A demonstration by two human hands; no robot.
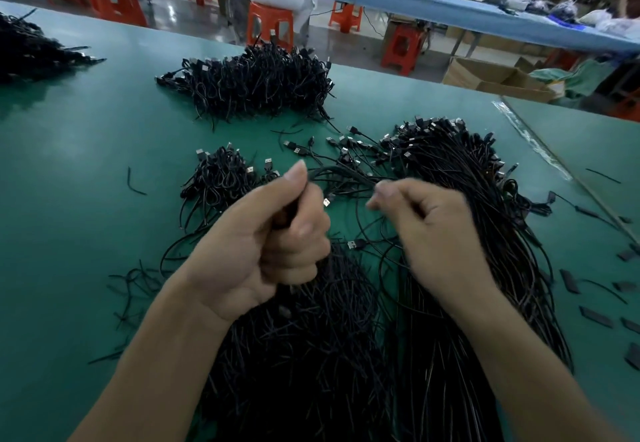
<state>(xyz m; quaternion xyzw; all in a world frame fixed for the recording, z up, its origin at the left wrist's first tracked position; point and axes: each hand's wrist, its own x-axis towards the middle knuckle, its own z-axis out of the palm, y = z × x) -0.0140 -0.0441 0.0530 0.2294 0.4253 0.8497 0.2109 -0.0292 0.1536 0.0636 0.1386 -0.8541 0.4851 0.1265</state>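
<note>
My left hand (273, 244) is a fist gripping a bundle of thin black USB cables (341, 178) that runs up and to the right out of it. My right hand (429, 230) has its fingers curled and pinches a strand or two of those cables at the fingertips; it is blurred. Under both hands lies a loose heap of black cable tails (311, 344). To the right a long pile of straight cables (460, 199) has its USB plugs at the far end.
A small heap of coiled cables (221, 178) sits left of my hands, a bigger heap (256, 81) lies farther back, another (31, 46) at far left. Black tie scraps (595, 317) litter the green table (76, 164) at right. Beyond are orange stools, a seated person and cardboard boxes.
</note>
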